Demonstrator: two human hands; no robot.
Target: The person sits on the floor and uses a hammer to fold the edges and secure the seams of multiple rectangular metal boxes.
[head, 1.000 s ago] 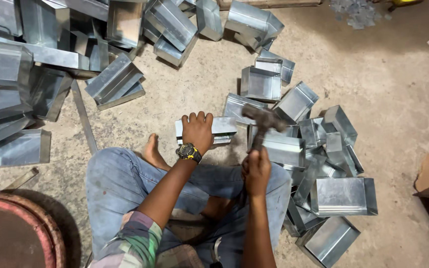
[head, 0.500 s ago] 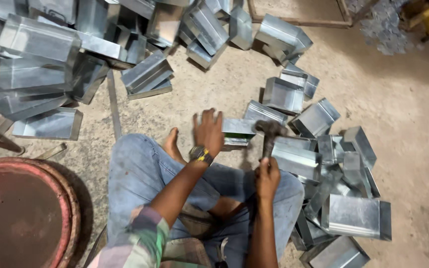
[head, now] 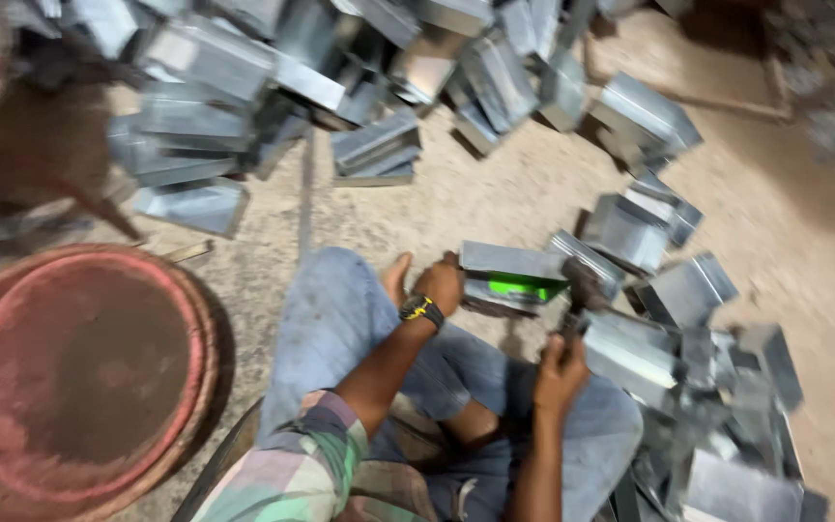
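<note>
I sit on a sandy floor in blue jeans. My left hand [head: 440,282], with a watch on the wrist, grips the near left edge of a folded sheet-metal piece [head: 512,274] that lies in front of my knees and shows a green reflection. My right hand [head: 560,374] is closed on the handle of a hammer [head: 582,288], whose dark head rests at the right end of that piece. The picture is blurred by motion.
A big heap of folded metal boxes [head: 234,87] fills the far left and middle. More of them [head: 688,387] lie at my right. A round rusty red drum lid [head: 74,372] sits at my left. A thin metal strip [head: 305,193] lies on the floor ahead.
The view has swung left and blurred. My left hand has gone from lying flat on the metal piece to gripping its edge, and the piece now tilts up. The hammer stays at its right end.
</note>
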